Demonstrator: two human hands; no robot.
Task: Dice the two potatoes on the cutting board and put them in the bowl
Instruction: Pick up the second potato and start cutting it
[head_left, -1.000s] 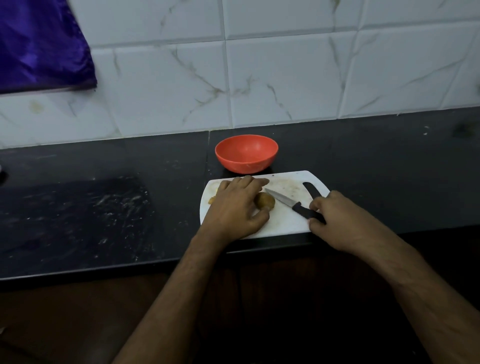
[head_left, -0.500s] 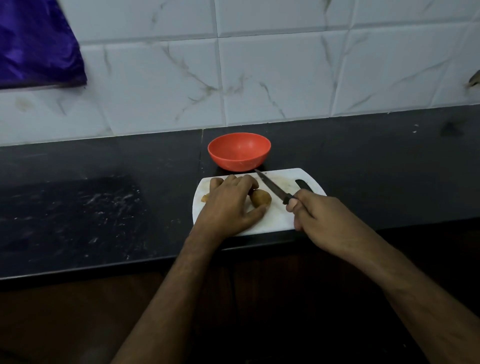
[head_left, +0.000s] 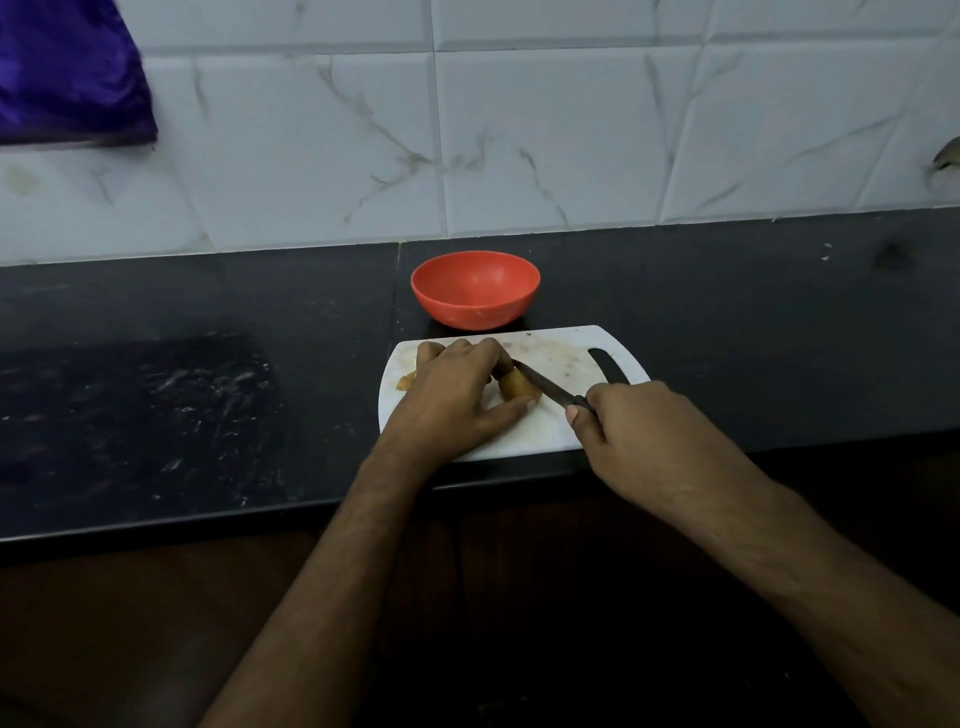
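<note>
- Head view: left hand (head_left: 457, 395) curled over potato (head_left: 517, 387) on cutting board (head_left: 550, 436), pinching it between fingers and thumb.
- Right hand (head_left: 644, 431) wrapped round knife (head_left: 545, 387) handle, blade resting on potato beside left fingertips.
- Second potato (head_left: 406, 382) peeking out left of left hand.
- Bowl (head_left: 475, 291) just beyond left hand, off board.

Left hand (head_left: 457, 395) hides most of second potato (head_left: 406, 382)

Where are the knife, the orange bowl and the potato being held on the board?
knife (head_left: 540, 383): head view, on the middle of the blade, beside the potato.
orange bowl (head_left: 475, 306): head view, on its front outer wall.
potato (head_left: 517, 387): head view, on the brown skin showing between finger and thumb.
</note>
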